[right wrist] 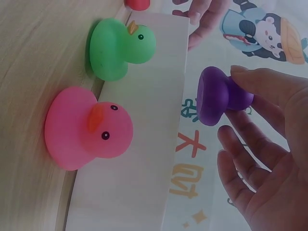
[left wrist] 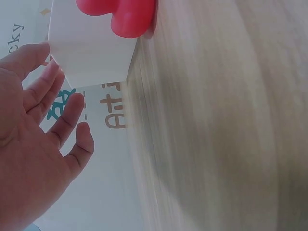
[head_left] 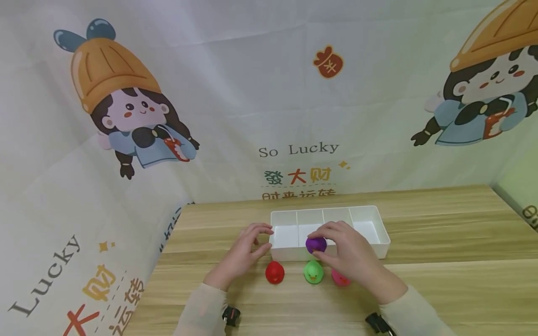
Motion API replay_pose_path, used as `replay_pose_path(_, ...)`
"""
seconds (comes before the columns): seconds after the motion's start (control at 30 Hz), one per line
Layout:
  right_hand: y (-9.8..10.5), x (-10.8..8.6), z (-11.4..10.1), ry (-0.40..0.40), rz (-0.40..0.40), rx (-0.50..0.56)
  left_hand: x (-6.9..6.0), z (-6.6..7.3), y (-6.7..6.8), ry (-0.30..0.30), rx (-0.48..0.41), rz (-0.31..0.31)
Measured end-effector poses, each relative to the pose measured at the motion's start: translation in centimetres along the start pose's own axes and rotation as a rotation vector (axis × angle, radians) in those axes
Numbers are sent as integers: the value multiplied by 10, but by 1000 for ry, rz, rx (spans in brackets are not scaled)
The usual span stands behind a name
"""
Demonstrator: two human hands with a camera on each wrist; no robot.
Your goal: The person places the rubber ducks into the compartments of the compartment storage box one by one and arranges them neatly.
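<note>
Between thumb and fingers my right hand (head_left: 352, 247) pinches a purple rubber duck (right wrist: 214, 96), held above the front wall of a white divided box (head_left: 290, 254). At the box's left end is my left hand (head_left: 244, 249), its fingers loosely bent by the corner; in the left wrist view its palm (left wrist: 29, 144) holds nothing. In front of the box a red rubber duck (head_left: 275, 272), a green rubber duck (head_left: 313, 272) and a pink rubber duck (right wrist: 86, 130) stand on the table. The pink one is partly hidden by my right hand in the head view.
The box has several compartments in a row, split by thin walls. It stands on a wood-grain table (head_left: 441, 233) whose back edge meets a printed cloth (head_left: 227, 93). Dark wrist straps (head_left: 231, 316) show near both sleeves.
</note>
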State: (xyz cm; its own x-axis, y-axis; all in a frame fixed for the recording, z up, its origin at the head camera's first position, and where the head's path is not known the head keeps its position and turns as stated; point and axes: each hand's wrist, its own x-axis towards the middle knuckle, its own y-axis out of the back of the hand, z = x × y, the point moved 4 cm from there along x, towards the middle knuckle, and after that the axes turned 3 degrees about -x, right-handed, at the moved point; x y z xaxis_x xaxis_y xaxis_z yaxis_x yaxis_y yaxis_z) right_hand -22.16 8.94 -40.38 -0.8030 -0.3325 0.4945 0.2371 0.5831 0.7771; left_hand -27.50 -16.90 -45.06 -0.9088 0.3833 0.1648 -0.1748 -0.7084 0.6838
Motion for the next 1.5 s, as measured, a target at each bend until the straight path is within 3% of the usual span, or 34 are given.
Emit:
replay_pose_path(0.63,-13,13,-5,-65,-64,31,-2,-1,-1,-15,2,-9)
replay_pose_path(0.97,-16,17,-6,-35,-43,16,-2,1,0,10,0,-10)
replay_pose_path(1.27,-21,23,-9,-20,-47,17,-1,1,0,-31,-1,1)
replay_pose_path(1.5,-23,28,-11,-21,-62,20,-1,2,0,-30,-4,0)
